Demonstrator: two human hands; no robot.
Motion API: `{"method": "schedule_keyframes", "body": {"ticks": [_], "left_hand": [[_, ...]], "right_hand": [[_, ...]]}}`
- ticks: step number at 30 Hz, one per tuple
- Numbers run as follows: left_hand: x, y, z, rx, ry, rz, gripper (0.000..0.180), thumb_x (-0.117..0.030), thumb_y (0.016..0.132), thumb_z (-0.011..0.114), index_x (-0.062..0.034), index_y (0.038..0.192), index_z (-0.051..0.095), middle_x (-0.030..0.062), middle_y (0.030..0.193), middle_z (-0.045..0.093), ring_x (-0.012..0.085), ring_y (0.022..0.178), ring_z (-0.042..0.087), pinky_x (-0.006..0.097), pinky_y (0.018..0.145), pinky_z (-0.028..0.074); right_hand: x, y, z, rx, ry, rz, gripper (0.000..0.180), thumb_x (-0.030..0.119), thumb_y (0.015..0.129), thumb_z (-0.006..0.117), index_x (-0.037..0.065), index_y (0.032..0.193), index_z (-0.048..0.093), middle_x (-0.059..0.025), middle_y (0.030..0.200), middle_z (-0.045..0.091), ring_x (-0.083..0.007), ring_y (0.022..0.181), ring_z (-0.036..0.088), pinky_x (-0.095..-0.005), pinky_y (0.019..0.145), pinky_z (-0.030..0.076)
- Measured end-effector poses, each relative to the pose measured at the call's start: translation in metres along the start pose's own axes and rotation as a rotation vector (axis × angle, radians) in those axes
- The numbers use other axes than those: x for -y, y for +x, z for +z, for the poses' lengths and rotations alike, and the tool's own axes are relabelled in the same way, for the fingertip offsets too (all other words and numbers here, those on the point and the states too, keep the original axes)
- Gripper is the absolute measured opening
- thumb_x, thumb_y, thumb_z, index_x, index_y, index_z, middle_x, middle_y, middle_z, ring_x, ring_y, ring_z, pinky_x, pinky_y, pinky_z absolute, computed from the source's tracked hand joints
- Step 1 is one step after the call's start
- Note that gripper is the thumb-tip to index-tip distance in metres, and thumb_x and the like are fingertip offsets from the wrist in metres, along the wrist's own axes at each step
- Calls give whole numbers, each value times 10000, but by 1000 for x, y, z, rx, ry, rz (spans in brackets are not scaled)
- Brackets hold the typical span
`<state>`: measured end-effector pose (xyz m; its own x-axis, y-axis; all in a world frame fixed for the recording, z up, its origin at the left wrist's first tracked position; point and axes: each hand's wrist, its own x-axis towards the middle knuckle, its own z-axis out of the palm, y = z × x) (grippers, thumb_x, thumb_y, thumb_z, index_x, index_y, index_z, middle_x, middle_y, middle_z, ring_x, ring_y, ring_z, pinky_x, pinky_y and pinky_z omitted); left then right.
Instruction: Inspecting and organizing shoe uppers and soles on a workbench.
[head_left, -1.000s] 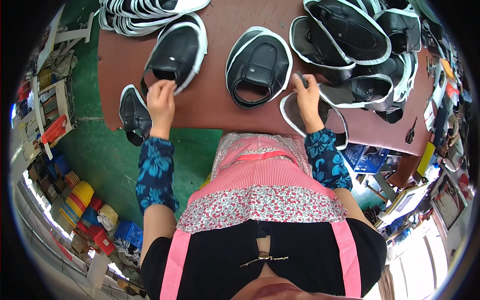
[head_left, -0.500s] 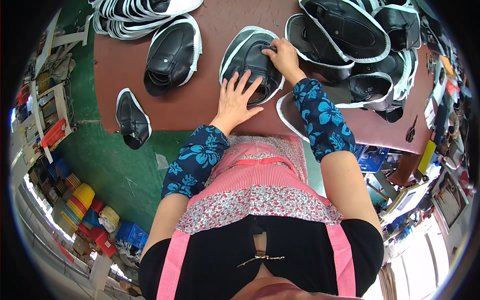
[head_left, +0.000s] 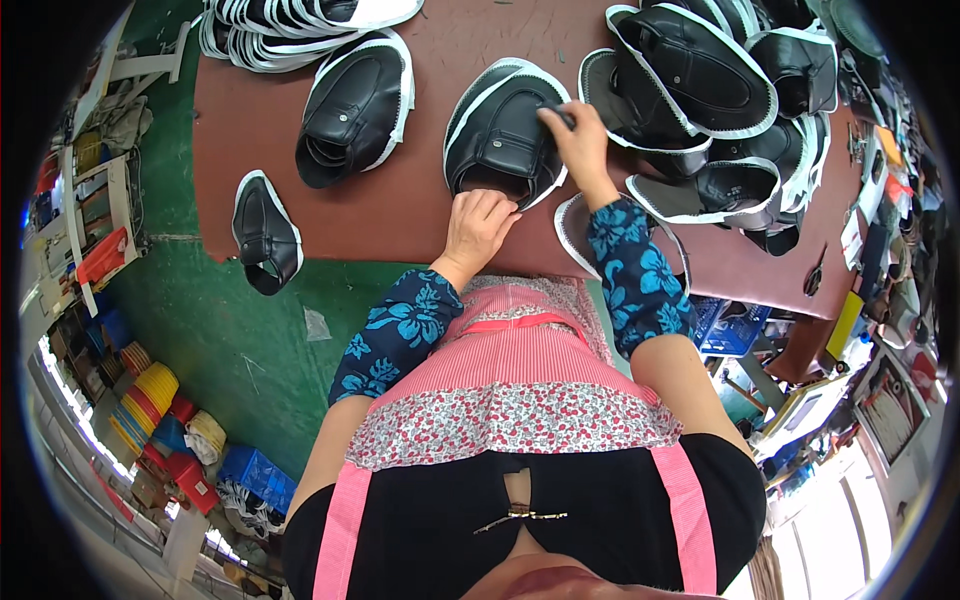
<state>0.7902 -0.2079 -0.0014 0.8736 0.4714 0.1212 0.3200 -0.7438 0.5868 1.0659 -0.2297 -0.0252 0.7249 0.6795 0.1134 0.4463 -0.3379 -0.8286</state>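
Hands now both on the middle shoe upper, black leather with white edging, lying near the front edge of the brown desk. Half a second ago the left hand lay flat and spread on it; now its fingers are curled, knuckles pressing the near rim. Right hand has shifted to the far right edge, fingertips pinched on the trim. A second ago each hand was on a different piece. Work appears settled on this one upper. Second upper sits left; a pile fills the right corner; a small piece overhangs the front-left edge.
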Motion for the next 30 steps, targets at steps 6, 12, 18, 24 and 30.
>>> {"method": "schedule_keyframes", "body": {"ticks": [6, 12, 18, 24, 30], "left_hand": [[-22, 75, -37, -77, -88, -61, 615, -521, 830, 960, -163, 1253, 693, 222, 1766, 414, 455, 1628, 404, 673, 1341, 240], [2, 93, -20, 318, 97, -161, 1017, -813, 904, 741, -288, 1738, 490, 154, 1868, 309, 485, 1694, 300, 702, 1327, 264], [4, 90, -18, 251, 125, -177, 986, -780, 910, 759, -263, 1715, 519, 139, 1865, 314, 478, 1697, 293, 708, 1325, 258], [-13, 73, -34, -51, -17, -24, 1044, -602, 783, 960, -116, 1605, 536, 220, 1703, 479, 451, 1567, 466, 649, 1304, 337], [-30, 24, -40, -31, 55, 14, 357, -251, 887, 918, -102, 1168, 755, 28, 1114, 715, 271, 1039, 679, 466, 905, 522]], "right_hand": [[-32, 9, 20, 62, -255, -109, 351, 322, 879, 943, 41, 1002, 773, -175, 1149, 679, -397, 1104, 694, -495, 917, 582], [-51, 43, 17, -77, -242, -32, 356, 288, 899, 919, 7, 995, 723, -243, 1074, 693, -473, 992, 698, -555, 878, 570], [-31, 37, 15, 81, -206, -45, 328, 243, 856, 947, 13, 984, 751, -170, 1149, 679, -417, 1047, 685, -488, 902, 579], [-24, 11, -1, -106, -127, 46, 290, 216, 950, 884, -8, 996, 707, -204, 1034, 696, -431, 956, 695, -508, 861, 562], [18, -75, -44, -66, 63, 205, 267, 233, 1045, 820, -6, 1117, 727, -163, 1072, 743, -328, 991, 718, -430, 924, 561]]}}
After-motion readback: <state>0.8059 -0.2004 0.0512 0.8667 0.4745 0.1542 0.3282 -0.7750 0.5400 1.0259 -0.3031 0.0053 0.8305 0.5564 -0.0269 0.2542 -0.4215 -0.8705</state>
